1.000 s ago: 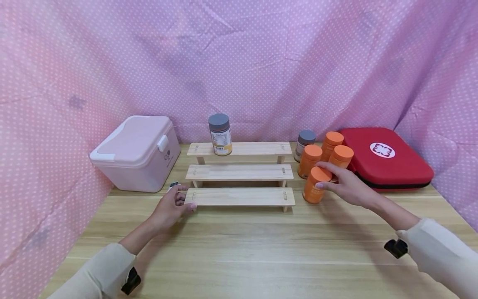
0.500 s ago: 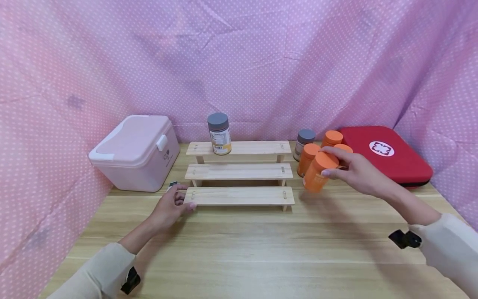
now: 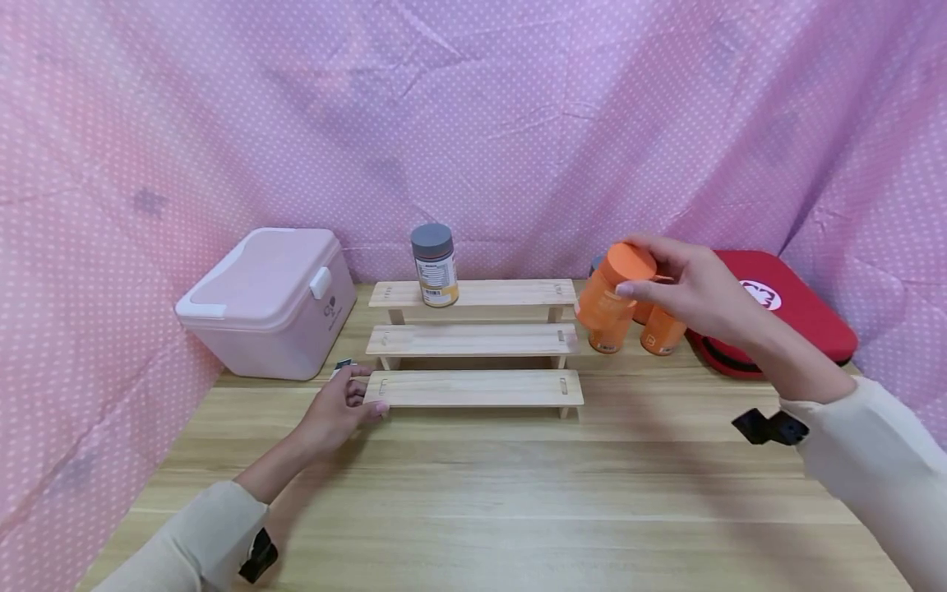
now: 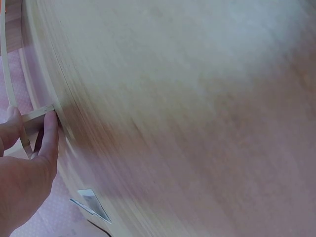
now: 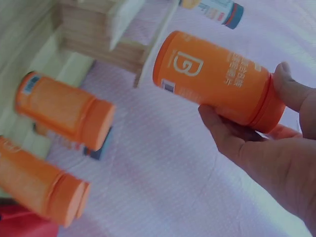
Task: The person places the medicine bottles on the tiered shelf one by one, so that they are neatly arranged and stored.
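Observation:
In the head view my right hand (image 3: 691, 284) grips an orange pill bottle (image 3: 612, 288) near its cap. The bottle is tilted and held up off the table, close to the right end of the wooden three-step rack (image 3: 473, 388). The right wrist view shows the fingers and thumb around the cap end of that bottle (image 5: 207, 76). My left hand (image 3: 336, 415) holds the left end of the rack's lowest step, thumb on its front edge. In the left wrist view the left hand (image 4: 29, 173) pinches that wooden end. A grey-capped bottle (image 3: 436, 271) stands on the top step.
Other orange bottles (image 3: 661, 333) stand right of the rack, partly hidden behind the held one, with a second grey-capped bottle (image 3: 596, 261) mostly covered. A red first-aid case (image 3: 806, 321) lies further right. At left sits a pale pink box (image 3: 270, 304). Pink dotted cloth hangs behind.
My right hand has lifted the front orange bottle off the table and carried it up toward the rack's right end, tilting it. The left hand has stayed on the lowest step.

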`<state>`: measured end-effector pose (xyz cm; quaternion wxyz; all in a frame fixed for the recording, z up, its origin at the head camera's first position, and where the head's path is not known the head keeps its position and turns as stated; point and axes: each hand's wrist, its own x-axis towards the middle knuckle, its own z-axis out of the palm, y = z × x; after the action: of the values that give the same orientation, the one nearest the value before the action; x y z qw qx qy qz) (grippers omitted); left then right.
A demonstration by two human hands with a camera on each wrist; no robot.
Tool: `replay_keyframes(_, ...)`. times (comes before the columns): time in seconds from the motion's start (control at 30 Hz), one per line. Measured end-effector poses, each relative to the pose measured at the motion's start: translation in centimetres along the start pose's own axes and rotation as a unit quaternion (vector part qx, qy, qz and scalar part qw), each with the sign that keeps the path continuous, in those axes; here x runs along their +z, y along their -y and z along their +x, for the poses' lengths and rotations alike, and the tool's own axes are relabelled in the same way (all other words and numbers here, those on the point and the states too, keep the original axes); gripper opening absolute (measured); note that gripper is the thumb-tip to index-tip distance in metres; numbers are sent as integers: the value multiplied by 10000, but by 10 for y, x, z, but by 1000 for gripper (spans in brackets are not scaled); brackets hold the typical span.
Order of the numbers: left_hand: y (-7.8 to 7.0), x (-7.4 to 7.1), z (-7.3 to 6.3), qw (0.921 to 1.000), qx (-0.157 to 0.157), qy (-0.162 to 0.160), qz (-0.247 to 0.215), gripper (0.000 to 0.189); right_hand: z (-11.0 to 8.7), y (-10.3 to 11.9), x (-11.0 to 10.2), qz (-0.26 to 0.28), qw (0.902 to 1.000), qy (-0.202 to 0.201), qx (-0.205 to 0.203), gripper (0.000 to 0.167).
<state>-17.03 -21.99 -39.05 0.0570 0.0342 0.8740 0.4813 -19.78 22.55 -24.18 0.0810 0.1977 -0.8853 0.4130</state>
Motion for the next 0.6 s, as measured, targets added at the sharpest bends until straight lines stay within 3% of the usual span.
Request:
replay_keyframes(0.37,1,0,-1,10000,67,-37,-26,59,53,23,26,50,9987,507,-46,44)
replay_keyframes(0.6,1,0,0,9998,-108,-11,-164,57,86,27,46,37,9960,858,-240,38)
